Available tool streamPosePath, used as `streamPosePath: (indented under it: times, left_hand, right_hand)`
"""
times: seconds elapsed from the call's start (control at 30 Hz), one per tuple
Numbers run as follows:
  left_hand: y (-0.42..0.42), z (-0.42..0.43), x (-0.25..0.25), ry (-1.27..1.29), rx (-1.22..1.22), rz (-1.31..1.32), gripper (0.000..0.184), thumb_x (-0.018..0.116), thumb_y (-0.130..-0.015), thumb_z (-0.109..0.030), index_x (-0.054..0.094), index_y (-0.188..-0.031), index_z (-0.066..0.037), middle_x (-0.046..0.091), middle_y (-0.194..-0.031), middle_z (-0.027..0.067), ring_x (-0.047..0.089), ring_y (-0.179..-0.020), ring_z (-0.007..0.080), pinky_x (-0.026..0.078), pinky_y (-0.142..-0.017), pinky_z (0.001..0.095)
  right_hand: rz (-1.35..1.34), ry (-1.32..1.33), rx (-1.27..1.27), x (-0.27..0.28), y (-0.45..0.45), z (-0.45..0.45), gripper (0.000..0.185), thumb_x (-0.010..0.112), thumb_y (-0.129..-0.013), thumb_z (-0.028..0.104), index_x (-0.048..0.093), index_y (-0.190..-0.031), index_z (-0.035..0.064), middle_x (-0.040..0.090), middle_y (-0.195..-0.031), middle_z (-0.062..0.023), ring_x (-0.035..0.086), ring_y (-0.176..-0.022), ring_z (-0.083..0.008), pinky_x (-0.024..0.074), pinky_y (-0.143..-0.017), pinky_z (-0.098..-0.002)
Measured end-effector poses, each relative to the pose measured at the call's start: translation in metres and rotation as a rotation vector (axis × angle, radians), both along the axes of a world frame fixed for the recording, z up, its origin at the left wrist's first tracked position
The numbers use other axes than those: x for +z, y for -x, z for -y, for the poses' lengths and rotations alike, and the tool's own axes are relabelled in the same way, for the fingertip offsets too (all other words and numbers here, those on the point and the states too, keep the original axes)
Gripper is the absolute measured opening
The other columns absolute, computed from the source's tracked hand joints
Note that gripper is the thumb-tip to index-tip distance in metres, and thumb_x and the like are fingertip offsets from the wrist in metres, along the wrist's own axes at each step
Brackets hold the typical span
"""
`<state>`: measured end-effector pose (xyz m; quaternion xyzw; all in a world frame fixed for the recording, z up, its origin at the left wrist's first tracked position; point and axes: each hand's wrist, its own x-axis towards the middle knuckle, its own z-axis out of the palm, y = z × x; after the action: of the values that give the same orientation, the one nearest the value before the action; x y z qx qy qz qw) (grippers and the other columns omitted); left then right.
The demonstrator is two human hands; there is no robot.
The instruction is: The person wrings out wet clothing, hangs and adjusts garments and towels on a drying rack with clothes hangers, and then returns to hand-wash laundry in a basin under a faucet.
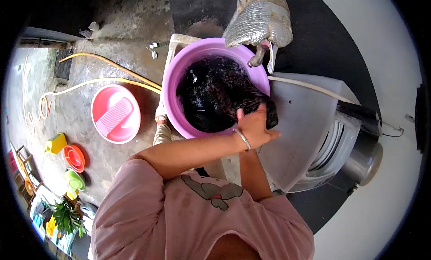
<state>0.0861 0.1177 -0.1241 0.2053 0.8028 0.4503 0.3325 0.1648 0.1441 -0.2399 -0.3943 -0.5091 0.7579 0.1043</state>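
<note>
A purple basin holds dark water and a wet black cloth, whose exact kind I cannot make out. Part of the cloth is bunched up at the basin's near right rim. My left hand, with a silver bangle at the wrist, reaches across from the left and is closed on this bunch. Under it comes my right forearm. The left hand and the cloth cover most of my right hand, so its grip is hidden.
A tap wrapped in silvery plastic hangs over the basin's far right rim. Right of the basin is a pale plastic machine. On the floor at left are a pink basin with a washboard, a yellow hose and a red basin.
</note>
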Motion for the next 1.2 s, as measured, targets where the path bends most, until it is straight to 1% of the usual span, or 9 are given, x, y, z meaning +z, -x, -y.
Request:
streamPosePath:
  times: [0.2,0.3,0.37,0.47,0.6,0.77,0.87,1.0,1.2]
  left_hand:
    - [0.074,0.037,-0.094,-0.297,0.311,-0.198,0.037,0.060,-0.083,-0.036,0.062,-0.109,-0.009,0.066,-0.094,0.0120,0.062,-0.087,0.0292,0.049,-0.078,0.0363]
    - [0.047,0.049,-0.222,-0.193,0.512,0.721,0.061,0.063,-0.080,-0.052,0.059,-0.113,0.000,0.063,-0.106,0.0112,0.059,-0.095,0.0194,0.044,-0.088,0.0312]
    - [0.037,0.061,-0.220,-0.539,0.570,1.184,0.064,0.062,-0.080,-0.053,0.057,-0.116,0.000,0.060,-0.112,0.0130,0.057,-0.102,0.0241,0.043,-0.093,0.0362]
    - [0.022,0.053,-0.207,-0.480,0.943,1.110,0.065,0.059,-0.081,-0.056,0.056,-0.119,-0.003,0.057,-0.119,0.0141,0.053,-0.111,0.0288,0.040,-0.097,0.0440]
    - [0.046,0.084,-0.167,-0.883,0.599,1.755,0.064,0.057,-0.080,-0.059,0.057,-0.119,-0.008,0.056,-0.122,0.0151,0.051,-0.115,0.0308,0.037,-0.099,0.0491]
    - [0.058,0.085,-0.170,-0.857,0.771,1.382,0.033,0.064,-0.081,-0.030,0.061,-0.108,-0.011,0.065,-0.104,0.0103,0.062,-0.095,0.0276,0.045,-0.092,0.0439]
    - [0.067,0.075,-0.173,-0.775,0.727,0.794,0.034,0.063,-0.074,-0.006,0.058,-0.108,-0.008,0.063,-0.097,0.0074,0.061,-0.090,0.0240,0.049,-0.086,0.0343]
    - [0.021,0.043,-0.134,-0.486,0.244,0.138,0.065,0.067,-0.060,-0.006,0.051,-0.123,-0.006,0.054,-0.123,0.0117,0.050,-0.117,0.0245,0.035,-0.102,0.0323]
    - [0.046,0.020,-0.139,0.213,0.318,-0.131,0.028,0.070,-0.068,-0.028,0.065,-0.090,-0.011,0.064,-0.102,0.0140,0.061,-0.093,0.0327,0.049,-0.082,0.0423]
  right_hand:
    - [-0.213,0.463,-0.148,0.078,0.035,-0.030,0.046,0.052,-0.083,0.023,0.049,-0.125,0.0036,0.053,-0.126,-0.0104,0.048,-0.119,-0.0276,0.0341,-0.105,-0.0441]
    - [-0.468,0.832,-0.110,0.091,0.042,-0.036,0.046,0.047,-0.084,0.033,0.054,-0.121,0.0069,0.053,-0.126,-0.0135,0.047,-0.119,-0.0319,0.0322,-0.103,-0.0507]
    - [-0.534,0.891,-0.076,0.101,0.045,-0.033,0.047,0.045,-0.085,0.036,0.055,-0.121,0.0083,0.054,-0.125,-0.0145,0.047,-0.119,-0.0328,0.0312,-0.103,-0.0524]
    - [-0.608,0.861,-0.061,0.115,0.046,-0.027,0.048,0.045,-0.085,0.039,0.055,-0.121,0.0095,0.055,-0.124,-0.0150,0.049,-0.116,-0.0336,0.0323,-0.102,-0.0534]
    - [-0.503,0.743,-0.120,0.086,0.045,-0.047,0.047,0.048,-0.083,0.037,0.056,-0.119,0.0075,0.058,-0.119,-0.0148,0.054,-0.110,-0.0338,0.0400,-0.097,-0.0507]
    - [-0.106,0.634,-0.038,-0.011,0.045,-0.083,0.051,0.060,-0.078,0.034,0.054,-0.119,0.0040,0.056,-0.120,-0.0142,0.052,-0.112,-0.0323,0.0413,-0.095,-0.0512]
    - [0.662,0.768,-0.064,-0.059,0.035,-0.079,0.081,0.063,-0.073,0.064,0.047,-0.128,0.0066,0.053,-0.122,-0.0175,0.052,-0.112,-0.0351,0.0407,-0.090,-0.0585]
    - [-0.068,1.112,0.295,-0.059,0.052,-0.059,0.070,0.051,-0.081,0.062,0.050,-0.122,0.0059,0.055,-0.119,-0.0143,0.054,-0.107,-0.0317,0.0437,-0.091,-0.0496]
    - [-0.053,1.077,0.023,-0.096,0.045,-0.022,0.046,0.039,-0.093,0.045,0.050,-0.123,0.0125,0.053,-0.124,-0.0083,0.052,-0.111,-0.0247,0.0429,-0.095,-0.0416]
